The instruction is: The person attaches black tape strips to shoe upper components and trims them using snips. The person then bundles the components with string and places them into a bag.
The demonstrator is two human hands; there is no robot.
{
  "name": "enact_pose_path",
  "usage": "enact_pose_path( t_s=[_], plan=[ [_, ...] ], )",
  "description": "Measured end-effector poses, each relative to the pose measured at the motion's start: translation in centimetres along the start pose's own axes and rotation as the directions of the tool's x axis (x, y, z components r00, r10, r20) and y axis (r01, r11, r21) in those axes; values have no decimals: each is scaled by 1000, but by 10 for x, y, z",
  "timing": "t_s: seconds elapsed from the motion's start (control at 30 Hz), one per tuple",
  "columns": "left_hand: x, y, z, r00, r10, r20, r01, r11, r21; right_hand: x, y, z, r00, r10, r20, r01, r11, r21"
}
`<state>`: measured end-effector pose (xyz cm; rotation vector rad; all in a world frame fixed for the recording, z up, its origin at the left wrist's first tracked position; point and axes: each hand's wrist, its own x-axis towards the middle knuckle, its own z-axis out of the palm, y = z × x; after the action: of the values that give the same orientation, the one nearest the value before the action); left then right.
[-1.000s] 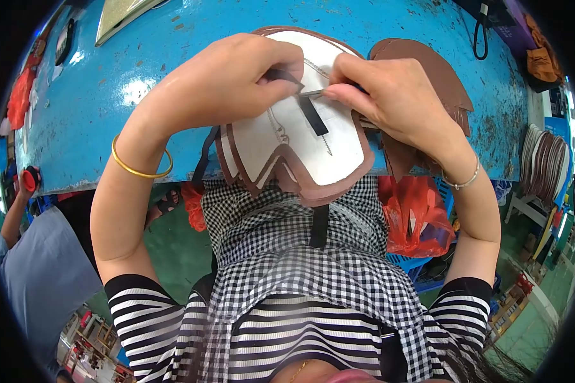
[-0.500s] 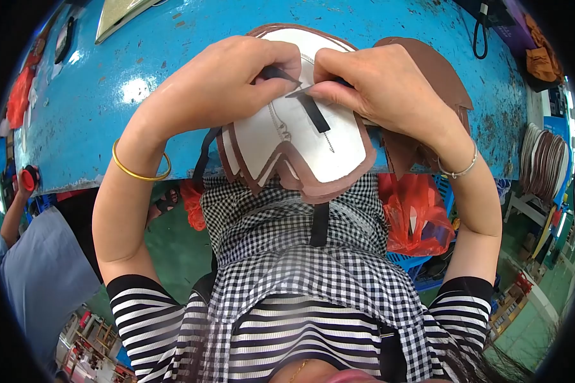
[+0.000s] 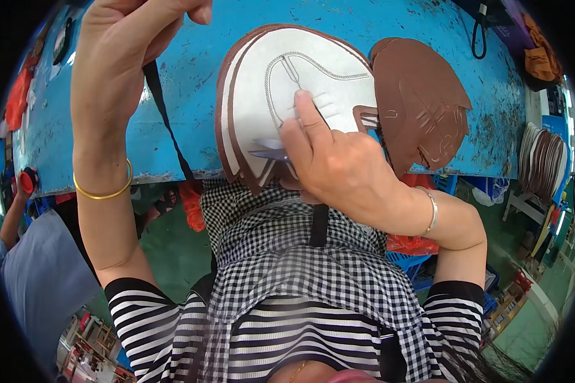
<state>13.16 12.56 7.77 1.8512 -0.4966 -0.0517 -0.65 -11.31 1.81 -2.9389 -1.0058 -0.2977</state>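
My left hand (image 3: 134, 32) is raised at the upper left, fingers curled, partly cut off by the frame's top. A long black tape (image 3: 163, 118) hangs from it to the table's front edge. Small scissors (image 3: 269, 150) stick out from my right hand (image 3: 342, 163), their blades pointing left and apart. My right index finger presses on the white panel (image 3: 252, 102), which has stitched lines and brown edges and lies on a stack. Only a thin dark edge of the black piece (image 3: 321, 117) shows beside that finger.
Brown panels (image 3: 425, 96) lie right of the stack on the blue table (image 3: 191, 89). A black cord (image 3: 480, 38) lies at the upper right. Red plastic bags (image 3: 412, 244) hang below the front edge. Another person's blue garment (image 3: 45, 268) shows at the left.
My left hand has moved up and left, away from the panel, drawing out the black tape. My right hand has come down and left, with the scissors blades now showing.
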Motion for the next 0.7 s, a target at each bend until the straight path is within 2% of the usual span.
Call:
enact_pose_path(
  t_s=[0.03,0.07,0.13,0.17,0.2,0.23,0.27,0.3,0.4,0.43,0.5,0.53,0.57,0.63,0.7],
  plan=[
    [-1,3,5,998,10,-60,-9,1000,19,2,2,-2,1000,-2,-14,3,1000,18],
    [-3,8,8,1000,8,-13,-8,1000,11,5,5,-4,1000,-4,-29,5,999,35],
    [-9,18,11,997,4,79,-4,1000,2,11,30,-4,989,131,-71,-89,902,422],
    [-11,19,15,988,66,140,-70,997,28,15,43,-4,953,301,27,-244,716,654],
    [-12,21,19,979,44,198,-46,999,3,15,60,2,895,432,113,-296,384,875],
    [-12,21,25,966,23,259,-18,1000,-20,8,68,-4,814,527,244,-384,173,907],
    [-12,23,30,948,2,318,11,999,-41,-1,73,-6,758,589,279,-337,-12,941],
    [-12,29,36,920,-88,382,121,991,-64,-10,78,-8,696,647,312,-253,-186,949],
    [-5,27,49,796,-157,585,198,980,-6,-75,102,-9,658,721,218,-141,-167,976],
    [-5,25,56,783,-204,588,233,972,27,-87,113,-18,642,737,211,-241,-68,968],
    [-5,20,66,770,-185,610,115,982,152,-92,129,-26,506,831,231,-328,-62,942],
    [-6,15,72,762,-180,622,57,976,212,-91,136,-27,373,889,267,-306,-154,939],
    [-9,6,79,786,-107,608,-8,983,184,-103,148,-27,426,867,256,-315,-123,941],
    [-9,4,89,768,-172,617,8,966,259,-130,172,-26,522,820,235,-325,-63,943],
    [-9,3,95,755,-207,622,-4,947,320,-121,160,-26,588,784,197,-341,19,940]
  ],
)
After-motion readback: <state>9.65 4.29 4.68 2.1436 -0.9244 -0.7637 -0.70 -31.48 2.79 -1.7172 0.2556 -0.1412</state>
